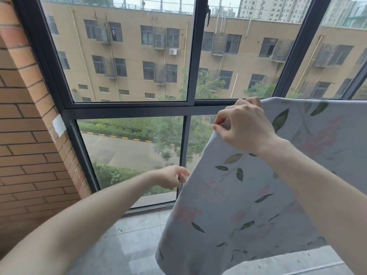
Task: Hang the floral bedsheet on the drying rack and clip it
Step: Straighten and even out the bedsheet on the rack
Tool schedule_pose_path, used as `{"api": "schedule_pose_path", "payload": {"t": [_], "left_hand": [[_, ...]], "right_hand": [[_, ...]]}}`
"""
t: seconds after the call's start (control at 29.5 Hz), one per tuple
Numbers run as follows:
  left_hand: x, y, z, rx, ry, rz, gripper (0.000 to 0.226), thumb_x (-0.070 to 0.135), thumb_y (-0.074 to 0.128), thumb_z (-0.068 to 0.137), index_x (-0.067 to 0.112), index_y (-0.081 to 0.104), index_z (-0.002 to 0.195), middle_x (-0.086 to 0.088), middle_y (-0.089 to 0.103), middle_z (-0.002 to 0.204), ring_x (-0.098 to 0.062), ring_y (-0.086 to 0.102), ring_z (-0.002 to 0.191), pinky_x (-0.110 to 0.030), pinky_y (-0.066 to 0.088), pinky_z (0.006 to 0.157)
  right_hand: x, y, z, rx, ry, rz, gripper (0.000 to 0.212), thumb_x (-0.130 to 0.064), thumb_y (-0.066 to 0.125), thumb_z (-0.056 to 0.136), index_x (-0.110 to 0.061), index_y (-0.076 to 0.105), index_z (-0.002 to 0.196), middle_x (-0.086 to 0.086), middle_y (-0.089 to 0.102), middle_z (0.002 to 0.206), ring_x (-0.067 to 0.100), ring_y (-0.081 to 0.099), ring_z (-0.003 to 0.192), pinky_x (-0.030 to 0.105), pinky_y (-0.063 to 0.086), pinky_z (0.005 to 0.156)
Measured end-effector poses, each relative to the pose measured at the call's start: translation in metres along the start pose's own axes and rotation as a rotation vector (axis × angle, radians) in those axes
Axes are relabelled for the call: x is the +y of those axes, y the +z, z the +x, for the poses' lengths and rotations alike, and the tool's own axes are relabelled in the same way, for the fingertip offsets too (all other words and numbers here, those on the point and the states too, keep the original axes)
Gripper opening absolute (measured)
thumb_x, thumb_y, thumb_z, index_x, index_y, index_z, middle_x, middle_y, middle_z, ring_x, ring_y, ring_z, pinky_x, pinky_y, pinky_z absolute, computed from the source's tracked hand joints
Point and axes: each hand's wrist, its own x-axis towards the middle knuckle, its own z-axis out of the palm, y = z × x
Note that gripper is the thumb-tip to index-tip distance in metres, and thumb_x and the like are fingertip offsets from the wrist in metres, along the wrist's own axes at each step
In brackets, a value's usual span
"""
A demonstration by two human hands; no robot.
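Both forearms reach out from the near edge toward the floral bedsheet [248, 195] at the window.

My right hand [245, 127] is up high on the right, pinching the sheet's top left edge between thumb and forefinger, the other fingers curled over the fold behind it. From that grip the sheet hangs down and spreads to the right, its lower part falling near me above the grey floor tiles [131, 245]. My left hand [171, 176] is lower and further left, fingers loosely spread and holding nothing, their tips just beside the sheet's left edge; I cannot tell whether they touch it. Beyond stands the dark window frame [129, 110], with the brick wall [25, 135] at far left.
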Motion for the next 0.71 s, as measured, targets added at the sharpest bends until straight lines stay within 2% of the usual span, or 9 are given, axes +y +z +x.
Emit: {"api": "schedule_pose_path", "payload": {"t": [0.07,0.14,0.24,0.31,0.41,0.48,0.54,0.61,0.71], "left_hand": [[-0.008,0.024,-0.008,0.010,0.029,0.124,0.025,0.015,0.063,0.094,0.039,0.065,0.094,0.003,0.068,0.104,-0.019,0.064,0.086,-0.035,0.057,0.078],[-0.012,0.040,-0.006,0.106,0.060,0.143,0.024,0.026,0.073,0.091,0.041,0.062,0.076,0.009,0.067,0.092,-0.018,0.063,0.084,-0.038,0.058,0.082],[-0.017,0.046,-0.002,0.296,0.077,0.151,0.010,0.035,0.076,0.088,0.033,0.075,0.078,0.007,0.071,0.085,-0.016,0.061,0.075,-0.038,0.057,0.075],[-0.023,0.038,0.000,0.404,0.051,0.147,0.015,0.039,0.069,0.088,0.031,0.076,0.078,0.006,0.072,0.080,-0.019,0.065,0.075,-0.041,0.058,0.071],[-0.023,0.023,0.003,0.506,0.029,-0.105,0.024,0.049,0.062,0.088,0.036,0.075,0.073,0.013,0.073,0.073,-0.016,0.070,0.076,-0.041,0.060,0.071],[-0.003,0.017,0.010,0.543,0.046,-0.197,0.025,0.048,0.061,0.089,0.034,0.076,0.074,0.015,0.073,0.075,-0.009,0.069,0.074,-0.035,0.060,0.074],[0.023,0.013,0.018,0.495,0.045,-0.258,0.030,0.044,0.063,0.086,0.022,0.075,0.070,0.013,0.067,0.071,-0.004,0.062,0.061,-0.025,0.054,0.066],[0.040,0.015,0.024,0.337,-0.005,-0.242,0.024,0.037,0.064,0.080,0.019,0.073,0.069,0.009,0.064,0.064,-0.005,0.056,0.055,-0.019,0.047,0.056],[0.040,0.025,0.031,-0.013,-0.115,-0.088,0.012,0.017,0.063,0.084,0.017,0.075,0.086,-0.002,0.069,0.080,-0.016,0.066,0.074,-0.025,0.055,0.062]], "right_hand": [[-0.003,0.002,0.000,0.006,0.001,0.005,0.018,-0.043,0.063,0.094,-0.035,0.076,0.084,-0.019,0.070,0.081,0.015,0.051,0.087,0.037,0.026,0.093],[-0.006,0.003,0.000,0.011,0.000,0.004,0.019,-0.044,0.063,0.094,-0.035,0.076,0.084,-0.019,0.071,0.081,0.015,0.050,0.087,0.038,0.026,0.093],[-0.008,0.003,0.000,0.011,0.001,0.002,0.018,-0.043,0.064,0.094,-0.034,0.076,0.084,-0.017,0.071,0.080,0.016,0.050,0.087,0.038,0.026,0.094],[-0.007,0.002,0.000,0.009,0.002,-0.003,0.018,-0.043,0.064,0.093,-0.034,0.076,0.084,-0.017,0.071,0.080,0.016,0.050,0.087,0.039,0.027,0.095],[-0.005,0.002,-0.001,0.004,0.001,-0.012,0.018,-0.044,0.063,0.093,-0.034,0.075,0.083,-0.018,0.071,0.080,0.015,0.049,0.087,0.039,0.027,0.095],[-0.004,0.003,-0.001,0.007,0.001,-0.017,0.019,-0.044,0.063,0.094,-0.034,0.075,0.083,-0.018,0.071,0.080,0.015,0.049,0.087,0.039,0.027,0.094],[-0.006,0.004,0.000,0.003,0.005,-0.027,0.019,-0.044,0.062,0.093,-0.034,0.075,0.083,-0.019,0.071,0.081,0.015,0.048,0.087,0.040,0.027,0.094],[-0.008,0.004,0.001,0.000,0.005,-0.036,0.020,-0.045,0.062,0.093,-0.034,0.076,0.083,-0.019,0.071,0.082,0.015,0.048,0.087,0.040,0.027,0.094],[-0.008,0.004,0.001,-0.006,0.011,-0.033,0.020,-0.046,0.063,0.093,-0.035,0.076,0.083,-0.018,0.071,0.081,0.016,0.047,0.088,0.040,0.027,0.095]]}}
